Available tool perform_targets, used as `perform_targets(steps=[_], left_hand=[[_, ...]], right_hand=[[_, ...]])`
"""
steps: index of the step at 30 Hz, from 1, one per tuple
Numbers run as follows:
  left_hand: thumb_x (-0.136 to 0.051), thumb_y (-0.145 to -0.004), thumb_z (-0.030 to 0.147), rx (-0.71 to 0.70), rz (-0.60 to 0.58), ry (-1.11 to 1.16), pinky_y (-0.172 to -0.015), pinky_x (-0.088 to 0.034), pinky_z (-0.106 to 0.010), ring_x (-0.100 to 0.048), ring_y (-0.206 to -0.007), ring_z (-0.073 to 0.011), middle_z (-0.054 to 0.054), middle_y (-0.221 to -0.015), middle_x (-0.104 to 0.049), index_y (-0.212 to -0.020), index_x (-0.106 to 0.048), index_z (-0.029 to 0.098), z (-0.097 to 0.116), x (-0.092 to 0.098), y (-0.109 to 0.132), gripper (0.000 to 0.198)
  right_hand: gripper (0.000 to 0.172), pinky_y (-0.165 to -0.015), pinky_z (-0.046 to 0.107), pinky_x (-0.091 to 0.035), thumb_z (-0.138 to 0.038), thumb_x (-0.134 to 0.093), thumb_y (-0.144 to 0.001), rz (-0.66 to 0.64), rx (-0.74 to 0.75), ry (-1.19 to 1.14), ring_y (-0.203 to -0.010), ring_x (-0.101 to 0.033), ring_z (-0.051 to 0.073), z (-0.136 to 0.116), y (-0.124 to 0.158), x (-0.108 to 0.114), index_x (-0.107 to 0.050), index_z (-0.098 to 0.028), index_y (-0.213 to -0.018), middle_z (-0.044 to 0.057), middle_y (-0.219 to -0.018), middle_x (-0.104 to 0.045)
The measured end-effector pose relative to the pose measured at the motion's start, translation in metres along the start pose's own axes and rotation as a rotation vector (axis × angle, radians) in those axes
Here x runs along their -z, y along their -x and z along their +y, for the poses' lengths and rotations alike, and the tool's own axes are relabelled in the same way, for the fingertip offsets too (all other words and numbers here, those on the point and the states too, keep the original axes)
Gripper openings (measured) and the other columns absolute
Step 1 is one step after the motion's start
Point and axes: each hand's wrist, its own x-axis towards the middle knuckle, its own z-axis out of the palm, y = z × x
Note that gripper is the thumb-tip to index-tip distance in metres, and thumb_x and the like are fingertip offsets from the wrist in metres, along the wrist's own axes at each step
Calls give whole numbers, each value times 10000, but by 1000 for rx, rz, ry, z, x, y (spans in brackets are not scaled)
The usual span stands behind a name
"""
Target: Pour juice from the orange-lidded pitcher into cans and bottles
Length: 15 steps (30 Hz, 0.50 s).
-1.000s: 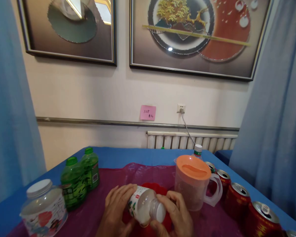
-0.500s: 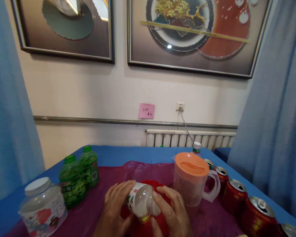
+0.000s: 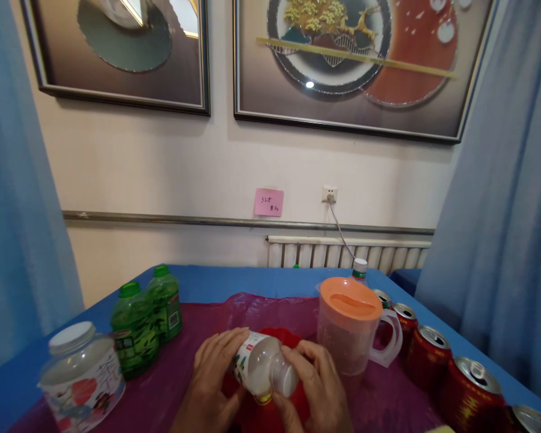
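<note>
A small clear plastic bottle (image 3: 260, 365) with a white, red and green label lies tilted between my hands, its capped end to the right. My left hand (image 3: 216, 376) wraps round the labelled body. The fingers and thumb of my right hand (image 3: 318, 385) close on the whitish cap (image 3: 284, 379). Underneath is a red basin (image 3: 270, 418), mostly hidden by the hands and bottle. A yellow patch shows just below the bottle. To the right of my right hand stands a clear pitcher (image 3: 342, 343) with an orange lid.
Two green bottles (image 3: 133, 331) and a wide clear jar (image 3: 83, 382) with a white lid stand at left. Several red cans (image 3: 428, 358) line the right edge. A white-capped bottle (image 3: 359, 269) is behind the pitcher. Purple sheeting (image 3: 198, 319) covers part of the blue tabletop (image 3: 234, 279).
My right hand's fingers have shifted round the cap, and more of the cap's end now shows. The bottle has turned slightly, while my left hand keeps its hold.
</note>
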Motion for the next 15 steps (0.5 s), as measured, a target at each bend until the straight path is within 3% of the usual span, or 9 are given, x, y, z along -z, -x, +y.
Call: perform_targets(steps=[7, 11, 15], left_hand=[[-706, -826, 576, 80, 40, 59, -1020, -538, -409, -658, -1189, -280, -65, -1296, -705, -1358, -553, 301, -6, -7, 4, 618], [-728, -789, 599, 262, 52, 166, -1025, -543, -428, -676, -1164, -299, -71, -1292, -709, -1316, -600, 294, -2, -11, 5, 621], [-757, -767, 567, 423, -19, 388, -957, -581, -417, -710, -1075, -299, -85, -1234, -731, -1313, -593, 236, 6, -9, 0, 659]], right_hand=[[416, -803, 414, -572, -316, -548, -960, 54, 15, -51, -992, -649, 263, 1, 2, 2, -536, -233, -1367, 119, -1133, -621], [408, -876, 417, -554, -281, -577, -950, 90, -9, -69, -1091, -638, 275, 5, -2, 10, -529, -214, -1350, 130, -1199, -618], [416, -946, 422, -529, -195, -570, -938, 13, 11, -114, -1156, -617, 263, 8, -12, 21, -516, -209, -1350, 125, -1222, -623]])
